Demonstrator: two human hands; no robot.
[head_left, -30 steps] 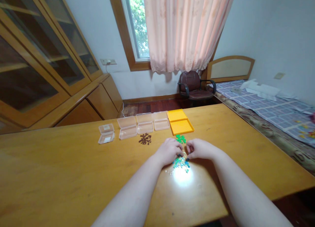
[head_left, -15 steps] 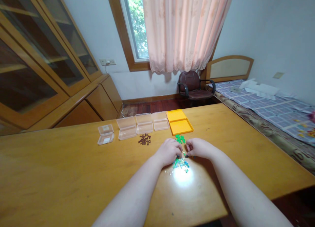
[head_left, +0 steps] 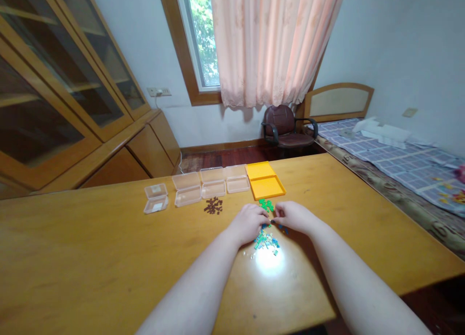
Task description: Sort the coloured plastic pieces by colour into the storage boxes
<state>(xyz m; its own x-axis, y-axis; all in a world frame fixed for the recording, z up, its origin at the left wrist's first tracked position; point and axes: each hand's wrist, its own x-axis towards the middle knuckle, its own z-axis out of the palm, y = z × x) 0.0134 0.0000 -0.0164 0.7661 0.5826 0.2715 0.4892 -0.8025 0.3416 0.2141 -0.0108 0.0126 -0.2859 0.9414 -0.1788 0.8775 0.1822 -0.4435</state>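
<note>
My left hand [head_left: 251, 223] and my right hand [head_left: 293, 215] meet over the table with fingers pinched. Between their fingertips is a small dark piece [head_left: 272, 221], and both hands seem to grip it. Just below them lies a mixed pile of tiny green, blue and pale yellow toy bricks [head_left: 266, 241]. A few blue pieces [head_left: 284, 229] sit under my right hand, partly hidden. Beyond the fingers is a small heap of green bricks [head_left: 266, 205]. A heap of brown bricks [head_left: 213, 206] lies farther left.
An open yellow box [head_left: 268, 187] stands behind the green heap. Left of it are several open clear plastic boxes [head_left: 213, 188], with a smaller clear box [head_left: 156, 205] at the end. The wooden table [head_left: 90, 257] is bounded by a bed [head_left: 392, 146] on the right.
My right fingertips have brought the dark piece up and left to my left fingertips. More of the mixed pile and the blue pieces now shows.
</note>
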